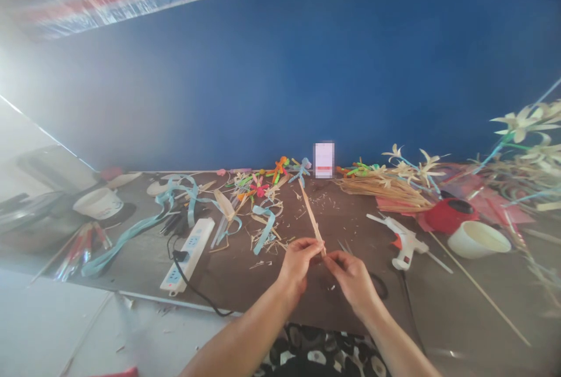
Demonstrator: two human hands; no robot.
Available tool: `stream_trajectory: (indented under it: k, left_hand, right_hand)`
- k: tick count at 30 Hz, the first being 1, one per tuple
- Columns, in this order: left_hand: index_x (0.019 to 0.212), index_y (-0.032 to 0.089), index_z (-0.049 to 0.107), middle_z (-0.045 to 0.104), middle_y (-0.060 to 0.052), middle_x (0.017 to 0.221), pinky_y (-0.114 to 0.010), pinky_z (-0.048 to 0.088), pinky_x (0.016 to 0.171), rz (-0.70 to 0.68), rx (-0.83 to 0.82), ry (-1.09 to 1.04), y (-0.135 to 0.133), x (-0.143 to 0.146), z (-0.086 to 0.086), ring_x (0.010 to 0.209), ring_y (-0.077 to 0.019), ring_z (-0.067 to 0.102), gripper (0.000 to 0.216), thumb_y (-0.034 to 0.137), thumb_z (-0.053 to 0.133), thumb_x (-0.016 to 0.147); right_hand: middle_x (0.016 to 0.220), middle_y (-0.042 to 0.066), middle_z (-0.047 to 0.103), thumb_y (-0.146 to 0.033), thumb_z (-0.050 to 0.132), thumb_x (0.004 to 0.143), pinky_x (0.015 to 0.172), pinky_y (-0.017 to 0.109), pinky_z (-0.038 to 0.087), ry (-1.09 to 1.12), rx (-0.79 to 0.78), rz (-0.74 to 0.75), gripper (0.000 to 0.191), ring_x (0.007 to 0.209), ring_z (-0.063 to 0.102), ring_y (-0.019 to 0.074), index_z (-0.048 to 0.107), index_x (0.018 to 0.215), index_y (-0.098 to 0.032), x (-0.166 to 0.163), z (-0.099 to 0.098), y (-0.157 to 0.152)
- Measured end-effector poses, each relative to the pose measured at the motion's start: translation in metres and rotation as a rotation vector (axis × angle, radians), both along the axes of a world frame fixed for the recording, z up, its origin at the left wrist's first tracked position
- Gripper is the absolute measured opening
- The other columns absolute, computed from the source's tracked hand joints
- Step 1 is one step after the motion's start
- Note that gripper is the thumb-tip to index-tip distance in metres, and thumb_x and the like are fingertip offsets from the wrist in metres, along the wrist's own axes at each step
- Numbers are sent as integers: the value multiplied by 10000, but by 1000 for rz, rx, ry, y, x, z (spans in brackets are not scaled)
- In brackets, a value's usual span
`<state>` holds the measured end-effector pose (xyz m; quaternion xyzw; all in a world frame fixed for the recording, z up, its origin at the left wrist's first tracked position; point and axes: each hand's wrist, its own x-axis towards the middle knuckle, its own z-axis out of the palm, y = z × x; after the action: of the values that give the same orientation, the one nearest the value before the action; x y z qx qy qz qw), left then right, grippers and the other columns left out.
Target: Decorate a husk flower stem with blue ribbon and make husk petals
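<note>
A long pale straw strip (312, 216) slants up and away from my hands across the brown table (245, 272). My left hand (298, 263) pinches its near end, fingers closed. My right hand (350, 275) meets it from the right, fingers also pinched on the same end. Both hands sit close to the table's front edge, above my patterned lap.
A white glue gun (403, 239) lies right of my hands, beside a white bowl (477, 238) and a red pot (451, 213). A power strip (188, 254), light blue ribbons (131, 234), coloured straw flowers (272, 175) and dry straw bundles (390, 190) cover the table.
</note>
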<state>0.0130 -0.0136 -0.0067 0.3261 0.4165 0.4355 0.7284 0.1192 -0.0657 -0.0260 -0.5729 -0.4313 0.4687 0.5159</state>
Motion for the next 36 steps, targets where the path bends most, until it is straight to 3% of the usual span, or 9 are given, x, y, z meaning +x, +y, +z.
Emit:
stream_trajectory:
  k: [6,12,16,20,24,28,32,36]
  left_hand:
    - [609,148,608,552,1,583,-233,416,551,-53,-82,-49,3,2,-6,563,-109,507,99,211,659,552]
    - [610,135,601,547,-1,578,-234,415,550,-55,20,61,5,2,-3,543,-103,497,140,256,659,567]
    - [630,133,612,562,-1,590,-187,359,480,-39,85,178,5,0,-2,525,-86,486,163,276,661,570]
    - [648,140,598,554,13,539,-166,247,385,-75,19,179,9,-3,-6,449,-68,464,206,306,674,553]
    - [681,140,563,589,-10,599,-158,258,381,-64,-3,108,17,-11,-1,484,-94,537,235,333,655,584]
    - [698,139,553,592,-16,600,-160,287,384,-54,27,133,22,-17,5,497,-110,561,260,354,651,591]
    - [675,138,560,584,-1,587,-169,208,340,-38,56,178,23,-15,2,364,-56,463,269,367,656,570]
    - [625,131,575,475,44,452,-180,150,356,-38,94,216,21,-14,0,333,-19,311,250,353,669,557]
  right_hand:
    - [469,-38,446,-403,542,717,424,191,319,95,-53,-9,276,449,392,88,554,603,-152,1,2,-5]
    - [504,-30,464,-446,539,695,410,196,337,253,-163,65,302,458,430,98,570,674,-146,4,4,-5]
    - [452,-50,431,-435,514,717,383,193,296,11,-91,48,309,393,393,79,535,582,-158,2,6,0]
    - [480,-32,486,-400,466,752,426,214,328,-221,-1,94,292,436,455,112,544,586,-173,9,11,1]
    - [676,16,606,-356,484,736,582,262,385,-707,-4,52,180,641,562,182,571,712,-201,34,12,-13]
    - [748,57,593,-308,464,731,575,295,382,-1178,-116,-18,133,722,573,230,528,776,-200,60,2,-35]
    - [754,70,598,-303,460,722,530,296,377,-1289,-227,64,135,708,591,244,520,781,-197,67,-8,-44]
    - [751,86,614,-299,472,706,503,294,358,-1303,-271,94,139,685,602,261,535,765,-190,65,-11,-41]
